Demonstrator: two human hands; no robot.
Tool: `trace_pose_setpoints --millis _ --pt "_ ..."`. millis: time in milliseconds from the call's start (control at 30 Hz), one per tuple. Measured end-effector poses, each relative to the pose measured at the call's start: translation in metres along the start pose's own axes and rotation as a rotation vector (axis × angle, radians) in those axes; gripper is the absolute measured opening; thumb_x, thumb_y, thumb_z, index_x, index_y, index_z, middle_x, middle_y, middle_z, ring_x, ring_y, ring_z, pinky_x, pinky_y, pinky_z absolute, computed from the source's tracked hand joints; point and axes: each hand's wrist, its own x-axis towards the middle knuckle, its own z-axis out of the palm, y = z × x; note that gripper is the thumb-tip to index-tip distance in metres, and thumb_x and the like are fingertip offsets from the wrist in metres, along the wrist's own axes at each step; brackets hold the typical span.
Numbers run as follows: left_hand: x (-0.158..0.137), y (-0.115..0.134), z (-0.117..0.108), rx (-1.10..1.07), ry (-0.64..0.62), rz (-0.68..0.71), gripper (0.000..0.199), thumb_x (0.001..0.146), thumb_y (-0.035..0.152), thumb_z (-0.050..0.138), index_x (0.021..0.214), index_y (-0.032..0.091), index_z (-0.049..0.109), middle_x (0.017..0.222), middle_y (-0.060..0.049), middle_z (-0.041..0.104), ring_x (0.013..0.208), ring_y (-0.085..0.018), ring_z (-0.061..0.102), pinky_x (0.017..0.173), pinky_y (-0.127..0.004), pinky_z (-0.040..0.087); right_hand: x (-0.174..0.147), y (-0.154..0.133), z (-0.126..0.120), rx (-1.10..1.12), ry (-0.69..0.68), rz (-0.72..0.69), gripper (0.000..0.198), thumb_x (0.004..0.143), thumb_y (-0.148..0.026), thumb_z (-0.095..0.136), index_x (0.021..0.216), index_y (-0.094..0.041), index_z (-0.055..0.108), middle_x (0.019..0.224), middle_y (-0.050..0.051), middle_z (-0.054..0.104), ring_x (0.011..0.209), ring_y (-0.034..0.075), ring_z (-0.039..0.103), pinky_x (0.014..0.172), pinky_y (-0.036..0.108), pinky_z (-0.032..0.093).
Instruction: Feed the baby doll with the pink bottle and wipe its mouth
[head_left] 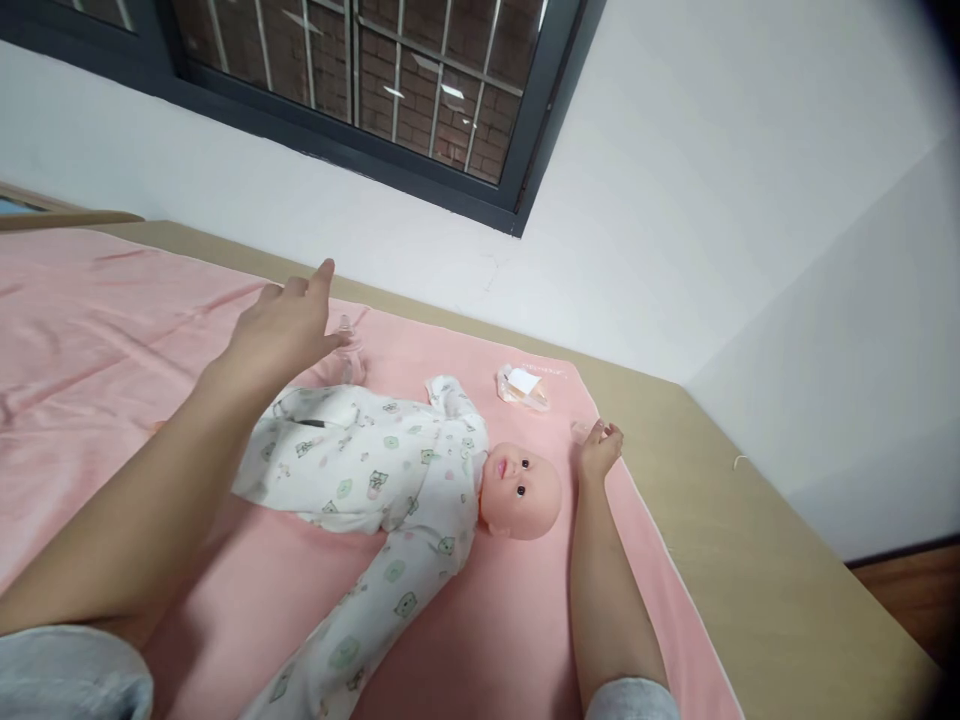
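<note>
A baby doll in a white printed outfit lies face up on a pink blanket, its head toward the right. Above the doll's lower body hovers my left hand, index finger and thumb stretched apart, with nothing seen in it. Close by its thumb is a clear bottle with a teat-like top, partly hidden by the hand. Beyond the doll's head, at the blanket's right edge, my right hand has its fingers curled around a small clear plastic thing, mostly hidden.
A crumpled clear plastic packet with a white label lies on the blanket above the doll's head. The wooden tabletop shows along the right and back. A white wall and a barred window stand behind.
</note>
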Motion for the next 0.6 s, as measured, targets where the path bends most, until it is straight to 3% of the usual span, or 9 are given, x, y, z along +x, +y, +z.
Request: trace_pose_setpoints --millis 100,233,433,600 --pt "-0.033 0.043 -0.023 0.039 0.12 0.166 0.075 0.095 0.055 0.043 0.154 0.014 0.02 0.14 -0.021 0.047 0.128 -0.046 0.04 0.096 -0.063 0.041 -0.003 -0.009 -0.004 0.048 0.101 -0.071 0.046 0.093 -0.042 0.029 0.115 -0.01 0.054 0.122 0.019 0.059 0.117 0.027 0.052 0.107 0.042 0.035" --pt "-0.061 0.08 -0.019 0.031 0.122 0.336 0.054 0.097 0.05 0.043 0.144 0.025 0.039 0.137 -0.01 0.052 0.126 -0.036 0.047 0.103 -0.052 0.04 -0.008 -0.02 -0.008 0.162 0.157 -0.24 0.043 0.095 -0.041 0.024 0.099 -0.016 0.059 0.104 0.013 0.063 0.104 0.023 0.054 0.099 0.04 0.039" --pt "-0.048 0.101 0.023 -0.159 -0.197 0.512 0.047 0.093 0.053 0.047 0.132 0.027 0.054 0.134 -0.004 0.058 0.123 -0.03 0.051 0.102 -0.044 0.042 -0.025 -0.033 -0.003 0.235 -0.103 -0.337 0.043 0.098 -0.042 0.024 0.089 -0.018 0.059 0.091 0.007 0.065 0.091 0.019 0.053 0.084 0.032 0.04" --pt "-0.022 0.125 0.048 -0.17 -0.31 0.643 0.046 0.093 0.045 0.046 0.128 0.019 0.058 0.132 -0.009 0.057 0.122 -0.031 0.05 0.103 -0.041 0.039 -0.042 -0.05 0.01 0.127 -0.392 -0.44 0.04 0.098 -0.037 0.026 0.086 -0.021 0.06 0.08 0.003 0.065 0.084 0.016 0.057 0.078 0.027 0.039"
